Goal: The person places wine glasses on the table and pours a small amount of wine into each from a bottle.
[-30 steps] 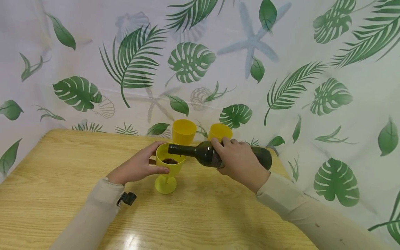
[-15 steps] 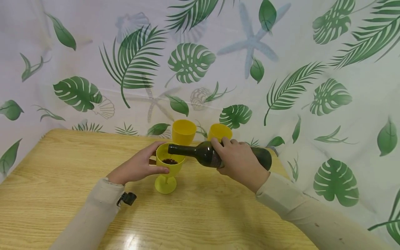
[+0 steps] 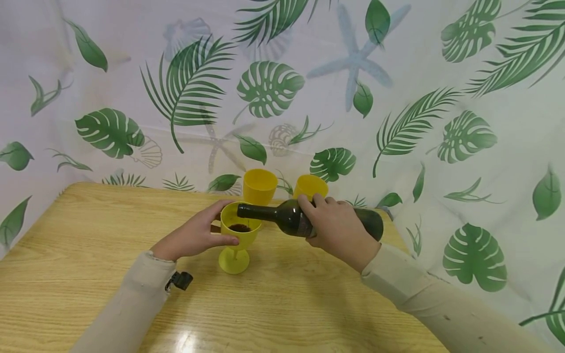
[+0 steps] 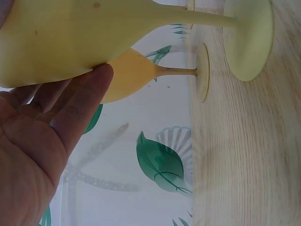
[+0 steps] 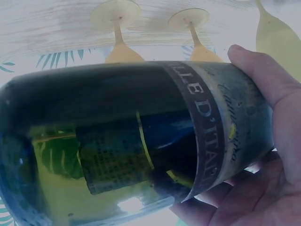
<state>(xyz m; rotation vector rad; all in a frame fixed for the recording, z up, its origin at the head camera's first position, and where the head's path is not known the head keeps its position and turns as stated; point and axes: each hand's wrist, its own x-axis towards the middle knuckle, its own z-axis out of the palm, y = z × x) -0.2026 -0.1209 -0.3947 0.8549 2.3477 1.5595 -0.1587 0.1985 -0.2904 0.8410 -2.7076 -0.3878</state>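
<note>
Centre of the head view, a dark-green labelled bottle [image 3: 287,218] lies nearly level, the right hand [image 3: 339,224] curled round it, mouth over a yellow goblet [image 3: 246,239] holding dark liquid [image 3: 240,228], perhaps trickling; the left hand [image 3: 196,236] grips the bowl; deeper-yellow goblets [image 3: 260,189] stand behind, near the far edge of the table [image 3: 300,309], which stretches lower left

Room tbl [image 3: 115,220] L, 2 goblets [image 3: 260,187] behind btl [image 3: 289,218]
</note>
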